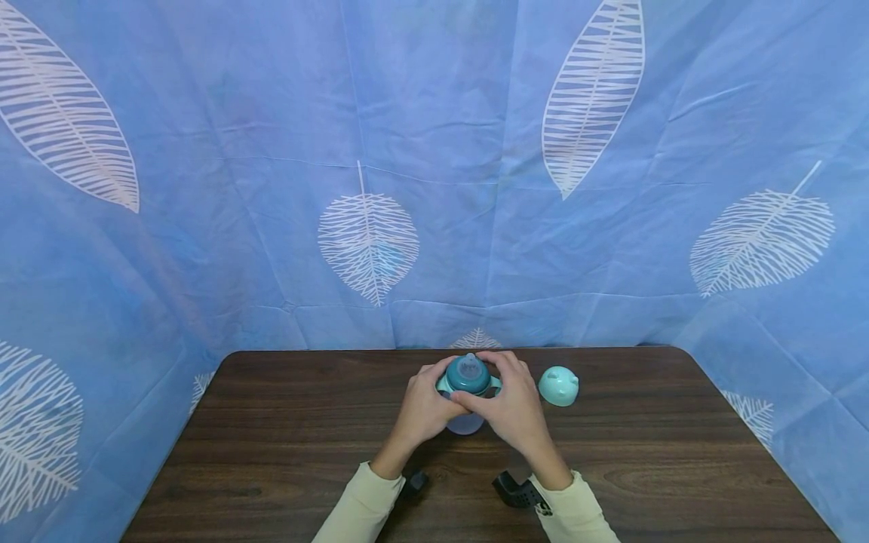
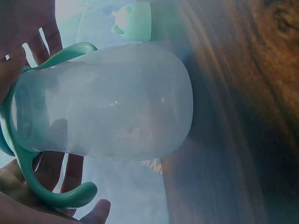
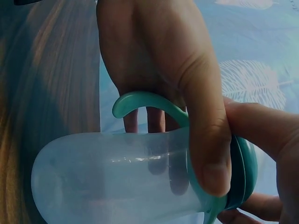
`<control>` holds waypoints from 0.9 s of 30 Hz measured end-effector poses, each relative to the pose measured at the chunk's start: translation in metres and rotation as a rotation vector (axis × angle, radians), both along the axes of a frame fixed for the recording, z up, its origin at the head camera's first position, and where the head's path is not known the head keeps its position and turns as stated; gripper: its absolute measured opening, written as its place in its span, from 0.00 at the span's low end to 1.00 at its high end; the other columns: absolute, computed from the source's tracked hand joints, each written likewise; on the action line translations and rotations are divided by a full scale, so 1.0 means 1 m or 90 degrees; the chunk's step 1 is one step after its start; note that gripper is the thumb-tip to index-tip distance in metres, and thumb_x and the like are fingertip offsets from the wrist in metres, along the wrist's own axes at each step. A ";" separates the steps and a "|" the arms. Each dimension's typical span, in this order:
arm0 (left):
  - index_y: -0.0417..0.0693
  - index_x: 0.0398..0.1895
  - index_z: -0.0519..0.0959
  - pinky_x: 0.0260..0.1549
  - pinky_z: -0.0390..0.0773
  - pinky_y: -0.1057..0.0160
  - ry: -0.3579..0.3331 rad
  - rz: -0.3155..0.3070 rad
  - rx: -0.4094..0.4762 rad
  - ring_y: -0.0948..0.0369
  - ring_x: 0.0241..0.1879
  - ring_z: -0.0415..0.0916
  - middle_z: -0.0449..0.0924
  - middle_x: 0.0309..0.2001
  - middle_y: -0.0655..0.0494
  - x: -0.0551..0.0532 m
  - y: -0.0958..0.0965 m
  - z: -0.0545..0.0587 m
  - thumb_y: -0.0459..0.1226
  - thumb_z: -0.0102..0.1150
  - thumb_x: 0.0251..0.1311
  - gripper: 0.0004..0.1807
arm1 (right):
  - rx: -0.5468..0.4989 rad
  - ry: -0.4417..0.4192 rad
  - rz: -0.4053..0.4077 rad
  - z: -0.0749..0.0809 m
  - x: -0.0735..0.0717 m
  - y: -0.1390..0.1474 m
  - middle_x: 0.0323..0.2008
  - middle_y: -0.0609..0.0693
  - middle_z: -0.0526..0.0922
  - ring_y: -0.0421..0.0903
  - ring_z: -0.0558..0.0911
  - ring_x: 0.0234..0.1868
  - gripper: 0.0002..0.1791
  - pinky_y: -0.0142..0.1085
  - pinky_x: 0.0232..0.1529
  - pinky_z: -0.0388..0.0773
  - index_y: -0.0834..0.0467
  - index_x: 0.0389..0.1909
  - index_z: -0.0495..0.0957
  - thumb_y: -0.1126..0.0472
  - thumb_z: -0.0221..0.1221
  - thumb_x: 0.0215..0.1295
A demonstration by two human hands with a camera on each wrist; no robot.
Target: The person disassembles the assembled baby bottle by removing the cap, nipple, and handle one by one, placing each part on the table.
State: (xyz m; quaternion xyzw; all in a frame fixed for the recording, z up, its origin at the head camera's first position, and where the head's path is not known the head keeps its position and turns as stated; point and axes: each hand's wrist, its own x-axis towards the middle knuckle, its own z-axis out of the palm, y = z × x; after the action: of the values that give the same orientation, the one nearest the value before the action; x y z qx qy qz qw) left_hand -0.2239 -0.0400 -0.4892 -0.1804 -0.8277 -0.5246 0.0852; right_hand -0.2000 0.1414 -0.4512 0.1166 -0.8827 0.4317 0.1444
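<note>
A clear baby bottle (image 2: 117, 102) with a teal collar (image 1: 467, 379) and two mint-green curved handles (image 2: 70, 198) is held between both hands over the table. My left hand (image 1: 425, 403) grips its collar area from the left. From the right, my right hand (image 1: 509, 400) grips around the collar and handle ring, its thumb (image 3: 215, 177) laid across the ring in the right wrist view. A nipple (image 1: 470, 365) shows at the top of the collar. The bottle's base (image 1: 465, 424) shows below the hands. Some fingers are hidden behind the bottle.
A mint-green domed cap (image 1: 559, 386) with small ears sits on the dark wooden table (image 1: 292, 437), right of the hands. Behind the table hangs a blue cloth (image 1: 434, 249) with white leaf prints. A black wrist strap (image 1: 519, 492) is by the right cuff.
</note>
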 end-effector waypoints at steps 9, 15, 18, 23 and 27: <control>0.44 0.72 0.82 0.51 0.81 0.39 -0.001 0.000 0.001 0.44 0.57 0.80 0.87 0.57 0.46 0.000 -0.001 0.000 0.45 0.83 0.58 0.39 | 0.018 0.006 -0.014 0.001 0.002 -0.004 0.58 0.54 0.83 0.60 0.77 0.59 0.40 0.60 0.56 0.77 0.59 0.68 0.83 0.43 0.83 0.59; 0.43 0.72 0.82 0.52 0.81 0.39 0.000 -0.003 0.006 0.44 0.58 0.81 0.87 0.57 0.45 -0.001 0.000 -0.001 0.46 0.82 0.59 0.39 | 0.034 0.056 -0.017 -0.001 0.000 -0.004 0.57 0.56 0.85 0.61 0.78 0.59 0.38 0.60 0.55 0.78 0.60 0.66 0.84 0.46 0.83 0.58; 0.43 0.72 0.82 0.52 0.82 0.40 -0.003 -0.002 0.003 0.45 0.57 0.81 0.87 0.57 0.45 -0.002 0.000 -0.001 0.47 0.82 0.59 0.39 | 0.037 0.078 -0.017 -0.002 0.000 -0.004 0.56 0.56 0.86 0.60 0.78 0.59 0.37 0.60 0.55 0.78 0.61 0.64 0.85 0.46 0.83 0.58; 0.42 0.72 0.81 0.52 0.81 0.39 0.002 -0.001 -0.007 0.44 0.58 0.81 0.87 0.57 0.45 -0.002 0.000 -0.001 0.47 0.81 0.59 0.39 | 0.038 0.097 -0.012 -0.003 -0.001 -0.004 0.56 0.58 0.87 0.61 0.79 0.60 0.37 0.61 0.56 0.78 0.63 0.64 0.85 0.49 0.83 0.57; 0.41 0.72 0.81 0.52 0.82 0.40 0.003 -0.007 -0.004 0.45 0.58 0.81 0.87 0.58 0.45 -0.002 0.000 -0.001 0.46 0.81 0.60 0.39 | 0.038 0.106 -0.006 -0.003 -0.001 -0.004 0.57 0.59 0.87 0.62 0.79 0.61 0.37 0.62 0.57 0.78 0.63 0.64 0.85 0.50 0.83 0.57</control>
State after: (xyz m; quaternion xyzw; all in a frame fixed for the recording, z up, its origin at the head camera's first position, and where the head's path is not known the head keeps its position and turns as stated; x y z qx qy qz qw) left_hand -0.2263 -0.0397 -0.4901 -0.1862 -0.8279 -0.5223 0.0840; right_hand -0.2009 0.1371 -0.4538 0.1524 -0.8807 0.3934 0.2155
